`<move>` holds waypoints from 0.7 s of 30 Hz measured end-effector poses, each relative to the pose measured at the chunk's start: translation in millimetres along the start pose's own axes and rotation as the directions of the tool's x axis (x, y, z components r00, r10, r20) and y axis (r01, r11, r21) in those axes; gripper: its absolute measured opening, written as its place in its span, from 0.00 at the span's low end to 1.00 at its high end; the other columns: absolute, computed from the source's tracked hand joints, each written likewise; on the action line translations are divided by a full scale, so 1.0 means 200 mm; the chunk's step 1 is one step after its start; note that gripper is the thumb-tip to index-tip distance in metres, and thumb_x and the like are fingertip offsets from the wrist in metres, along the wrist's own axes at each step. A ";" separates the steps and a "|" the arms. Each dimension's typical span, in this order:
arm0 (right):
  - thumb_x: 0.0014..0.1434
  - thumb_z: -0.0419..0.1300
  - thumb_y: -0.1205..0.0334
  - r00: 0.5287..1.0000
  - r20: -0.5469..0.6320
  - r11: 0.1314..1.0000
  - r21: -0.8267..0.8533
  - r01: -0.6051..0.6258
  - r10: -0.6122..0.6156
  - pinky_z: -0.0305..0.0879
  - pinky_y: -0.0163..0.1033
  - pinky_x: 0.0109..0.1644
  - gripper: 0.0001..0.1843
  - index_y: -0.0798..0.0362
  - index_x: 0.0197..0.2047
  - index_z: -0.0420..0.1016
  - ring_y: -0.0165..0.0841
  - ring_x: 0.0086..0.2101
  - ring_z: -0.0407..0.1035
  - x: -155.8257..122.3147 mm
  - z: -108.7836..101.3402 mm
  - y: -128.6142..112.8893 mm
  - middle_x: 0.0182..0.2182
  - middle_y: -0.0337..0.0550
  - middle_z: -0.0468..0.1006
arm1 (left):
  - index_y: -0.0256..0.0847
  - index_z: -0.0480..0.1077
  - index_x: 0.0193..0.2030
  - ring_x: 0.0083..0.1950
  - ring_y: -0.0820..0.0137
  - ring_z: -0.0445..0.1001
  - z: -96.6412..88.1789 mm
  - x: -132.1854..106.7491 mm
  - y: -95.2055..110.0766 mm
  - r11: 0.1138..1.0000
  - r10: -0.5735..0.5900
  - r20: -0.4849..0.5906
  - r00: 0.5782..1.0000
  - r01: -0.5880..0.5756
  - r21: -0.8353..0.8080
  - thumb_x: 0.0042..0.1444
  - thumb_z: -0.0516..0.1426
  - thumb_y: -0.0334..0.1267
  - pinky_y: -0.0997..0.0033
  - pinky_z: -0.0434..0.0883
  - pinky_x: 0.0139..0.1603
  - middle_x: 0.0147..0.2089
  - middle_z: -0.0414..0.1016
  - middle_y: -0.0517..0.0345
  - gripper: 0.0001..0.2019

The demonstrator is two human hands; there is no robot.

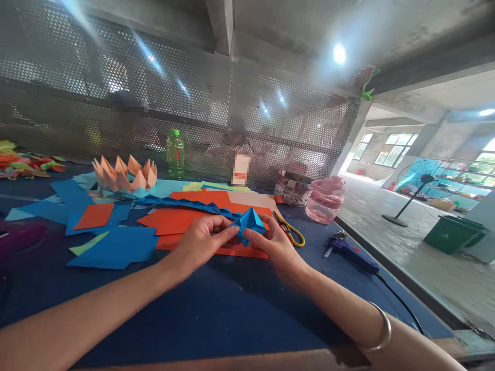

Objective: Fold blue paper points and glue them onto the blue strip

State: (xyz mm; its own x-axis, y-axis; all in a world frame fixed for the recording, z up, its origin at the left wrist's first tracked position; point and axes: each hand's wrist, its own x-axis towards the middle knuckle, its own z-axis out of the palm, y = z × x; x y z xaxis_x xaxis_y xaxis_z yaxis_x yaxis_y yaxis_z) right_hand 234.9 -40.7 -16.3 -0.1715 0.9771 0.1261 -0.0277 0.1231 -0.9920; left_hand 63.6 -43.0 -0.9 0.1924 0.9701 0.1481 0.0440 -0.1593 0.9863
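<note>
A blue folded paper piece (250, 220) with a pointed top is pinched between both my hands, just above the table. The fingers of my left hand (207, 237) close on its left side. On its right side, the thumb and fingers of my right hand (280, 242) grip it. Behind it stretches a row of blue folded paper (193, 204); whether it joins the held piece I cannot tell. Orange paper sheets (174, 219) lie under and behind my hands. Yellow-handled scissors (296, 237) rest beside my right hand.
Blue paper sheets (116, 247) and an orange folded paper ring (126, 175) lie left. A green-capped bottle (176, 154) stands behind. Right are a woven basket (293, 189), a pink jug (325, 201) and a corded blue glue gun (353, 253) near the table's edge.
</note>
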 end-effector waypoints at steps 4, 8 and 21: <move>0.43 0.70 0.57 0.999 0.022 0.997 0.070 0.024 -0.025 0.68 0.39 0.40 0.31 0.52 0.48 0.62 0.30 0.31 0.71 -0.02 0.02 -0.01 0.31 0.37 0.76 | 0.38 0.74 0.27 0.33 0.66 0.75 0.00 -0.01 -0.02 0.989 0.074 0.033 0.997 -0.077 0.125 0.48 0.62 0.48 0.69 0.71 0.38 0.27 0.77 0.57 0.13; 0.40 0.71 0.60 1.000 0.012 0.999 0.050 0.017 -0.018 0.69 0.38 0.37 0.31 0.52 0.46 0.63 0.29 0.28 0.71 -0.02 0.01 -0.01 0.29 0.35 0.75 | 0.39 0.75 0.27 0.32 0.66 0.75 0.00 -0.01 -0.02 0.974 0.100 0.035 0.994 -0.105 0.199 0.49 0.61 0.47 0.71 0.70 0.36 0.27 0.78 0.57 0.12; 0.39 0.71 0.63 0.997 0.028 0.997 -0.028 0.075 -0.075 0.69 0.37 0.38 0.31 0.52 0.46 0.65 0.29 0.32 0.69 -0.02 -0.02 -0.01 0.34 0.37 0.73 | 0.38 0.75 0.25 0.32 0.65 0.76 0.00 -0.01 0.02 0.990 -0.120 0.140 0.983 0.129 -0.058 0.46 0.63 0.46 0.68 0.70 0.38 0.27 0.79 0.54 0.12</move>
State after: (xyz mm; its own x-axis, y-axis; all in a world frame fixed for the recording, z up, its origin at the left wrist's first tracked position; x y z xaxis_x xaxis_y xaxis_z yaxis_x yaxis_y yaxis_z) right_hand 239.2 -44.1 -14.0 -0.1967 0.9599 0.1998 -0.0133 0.2011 -0.9795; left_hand 63.4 -46.4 1.7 0.3215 0.9468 0.0166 0.0113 -0.0214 0.9997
